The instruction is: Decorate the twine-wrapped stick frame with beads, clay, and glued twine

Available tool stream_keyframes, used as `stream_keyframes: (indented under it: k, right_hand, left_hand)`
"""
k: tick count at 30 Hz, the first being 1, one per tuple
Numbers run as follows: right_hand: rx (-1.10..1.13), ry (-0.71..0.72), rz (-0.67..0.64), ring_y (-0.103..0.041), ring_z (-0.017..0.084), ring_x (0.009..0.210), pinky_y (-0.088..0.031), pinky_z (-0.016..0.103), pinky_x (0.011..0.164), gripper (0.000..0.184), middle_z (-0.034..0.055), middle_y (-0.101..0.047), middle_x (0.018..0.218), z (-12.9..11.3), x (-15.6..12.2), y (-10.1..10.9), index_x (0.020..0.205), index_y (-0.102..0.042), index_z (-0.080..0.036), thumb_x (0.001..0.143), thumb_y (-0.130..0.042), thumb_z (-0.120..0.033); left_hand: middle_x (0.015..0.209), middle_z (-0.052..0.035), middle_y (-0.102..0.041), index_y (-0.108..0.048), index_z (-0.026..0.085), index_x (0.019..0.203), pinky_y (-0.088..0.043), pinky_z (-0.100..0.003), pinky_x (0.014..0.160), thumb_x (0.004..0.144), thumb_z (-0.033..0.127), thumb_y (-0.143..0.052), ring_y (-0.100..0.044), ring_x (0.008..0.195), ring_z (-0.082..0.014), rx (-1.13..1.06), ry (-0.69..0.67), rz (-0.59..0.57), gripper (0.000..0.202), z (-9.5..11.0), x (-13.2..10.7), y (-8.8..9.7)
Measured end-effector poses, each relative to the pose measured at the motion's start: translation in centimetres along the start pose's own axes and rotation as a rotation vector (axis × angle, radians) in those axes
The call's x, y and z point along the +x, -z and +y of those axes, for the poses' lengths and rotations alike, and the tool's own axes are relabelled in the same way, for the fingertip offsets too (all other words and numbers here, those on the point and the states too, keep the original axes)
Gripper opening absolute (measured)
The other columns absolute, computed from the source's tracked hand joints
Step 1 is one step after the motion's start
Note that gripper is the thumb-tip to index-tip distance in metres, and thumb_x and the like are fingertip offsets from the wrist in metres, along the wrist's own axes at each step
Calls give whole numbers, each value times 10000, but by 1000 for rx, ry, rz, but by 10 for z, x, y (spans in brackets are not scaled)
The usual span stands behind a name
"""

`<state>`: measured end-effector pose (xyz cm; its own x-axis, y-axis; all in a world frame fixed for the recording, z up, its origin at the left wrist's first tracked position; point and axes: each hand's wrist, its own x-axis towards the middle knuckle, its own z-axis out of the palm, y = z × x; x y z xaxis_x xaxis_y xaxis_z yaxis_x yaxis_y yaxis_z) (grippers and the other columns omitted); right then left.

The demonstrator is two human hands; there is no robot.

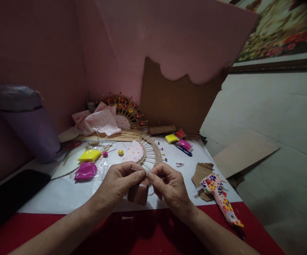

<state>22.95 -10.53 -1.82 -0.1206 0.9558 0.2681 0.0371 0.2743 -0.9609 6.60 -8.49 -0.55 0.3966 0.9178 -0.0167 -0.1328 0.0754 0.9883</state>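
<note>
My left hand [128, 179] and my right hand [168, 184] meet at the fingertips, both pinched closed. What they hold is too small and hidden to name; a thin pale piece shows near the left fingers. Under the hands is a smooth brown object [138, 194], partly covered. Just beyond lies a half-round craft piece [157, 150] with thin sticks, a twine-wrapped arc and small coloured balls on the stick ends. A spotted pink fabric half circle [133, 151] forms its middle. A small yellow ball [121, 152] sits to its left.
Yellow [89, 155] and magenta [85, 171] clay packets lie left, near a purple tumbler [33, 127] and a black slab [15, 198]. A flowered glue gun [221, 198] rests right. A finished-looking arc [129, 109], twine roll [162, 130] and cardboard [180, 99] stand behind.
</note>
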Motion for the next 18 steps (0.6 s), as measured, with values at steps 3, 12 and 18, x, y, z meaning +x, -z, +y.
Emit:
stream_keyframes:
  k: [3,12,18]
  right_hand:
    - [6,-1,14,-363,30,433,-271,163,393,263,-50,-490,569,0,-1,-1,705,-550,-154,817,-612,-383]
    - [112,-87,33,-336,33,356,-267,166,341,287,-81,-428,487,-1,4,-3,714,-528,-163,806,-603,-425]
    - [109,-71,39,-361,32,358,-281,163,339,287,-70,-471,527,-2,6,-4,772,-557,-158,786,-623,-437]
  left_hand:
    - [565,0,-623,-649,132,692,-358,-172,458,706,381,-701,-496,467,-68,15,6,21,255,1,1,-2]
    - [587,-11,-644,-627,134,749,-423,-216,489,699,366,-710,-543,475,-104,-133,62,14,252,-2,3,-2]
    - [605,-9,-646,-624,131,733,-401,-184,489,698,341,-714,-533,491,-83,-103,31,49,232,4,2,-4]
